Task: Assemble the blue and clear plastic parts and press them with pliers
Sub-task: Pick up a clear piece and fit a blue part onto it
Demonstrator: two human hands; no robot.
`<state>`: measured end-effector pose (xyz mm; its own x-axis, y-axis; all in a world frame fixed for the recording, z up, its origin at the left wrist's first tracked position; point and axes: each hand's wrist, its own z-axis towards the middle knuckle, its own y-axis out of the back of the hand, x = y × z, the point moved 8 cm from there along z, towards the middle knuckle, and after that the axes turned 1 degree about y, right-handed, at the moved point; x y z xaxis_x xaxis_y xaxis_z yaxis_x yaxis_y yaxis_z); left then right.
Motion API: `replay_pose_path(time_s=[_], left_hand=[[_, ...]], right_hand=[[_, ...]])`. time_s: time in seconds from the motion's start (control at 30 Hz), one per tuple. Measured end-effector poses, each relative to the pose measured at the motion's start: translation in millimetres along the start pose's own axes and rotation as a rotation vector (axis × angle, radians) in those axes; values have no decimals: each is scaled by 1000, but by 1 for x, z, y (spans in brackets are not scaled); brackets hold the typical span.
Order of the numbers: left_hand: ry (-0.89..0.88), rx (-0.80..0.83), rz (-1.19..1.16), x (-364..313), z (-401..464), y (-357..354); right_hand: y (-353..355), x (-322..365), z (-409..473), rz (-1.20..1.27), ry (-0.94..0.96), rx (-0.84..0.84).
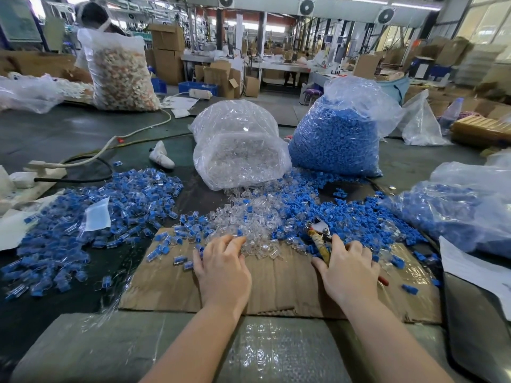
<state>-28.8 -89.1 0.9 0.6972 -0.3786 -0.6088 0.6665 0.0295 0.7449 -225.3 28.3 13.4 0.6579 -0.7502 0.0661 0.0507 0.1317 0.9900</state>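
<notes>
A heap of clear plastic parts (250,226) lies at the far edge of a cardboard sheet (276,286), with loose blue parts (351,214) spread to its right. My left hand (222,269) rests palm down on the cardboard, its spread fingertips touching the near edge of the clear heap. My right hand (349,268) lies over the pliers (319,236) and grips their handles. The metal jaws point away from me into the blue parts, and a red handle tip shows past my palm. A wide pile of joined blue-and-clear pieces (110,217) covers the table to the left.
Behind the heaps stand an open bag of clear parts (237,150) and a bag of blue parts (337,139). Another bag of blue parts (464,211) lies on the right. A power strip with cables (47,168) sits on the left. A person (91,15) works at the far left.
</notes>
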Motion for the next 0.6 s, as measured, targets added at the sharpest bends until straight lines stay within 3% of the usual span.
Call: replay_pose_path(time_s=[0.47,0.6], left_hand=[[-70,214,-159,-38,0,-31],[-90,204,-187,-37,0,-30]], right_hand=[[-3,4,-4,-53,16,-73],[4,25,-7,0,171,-169]])
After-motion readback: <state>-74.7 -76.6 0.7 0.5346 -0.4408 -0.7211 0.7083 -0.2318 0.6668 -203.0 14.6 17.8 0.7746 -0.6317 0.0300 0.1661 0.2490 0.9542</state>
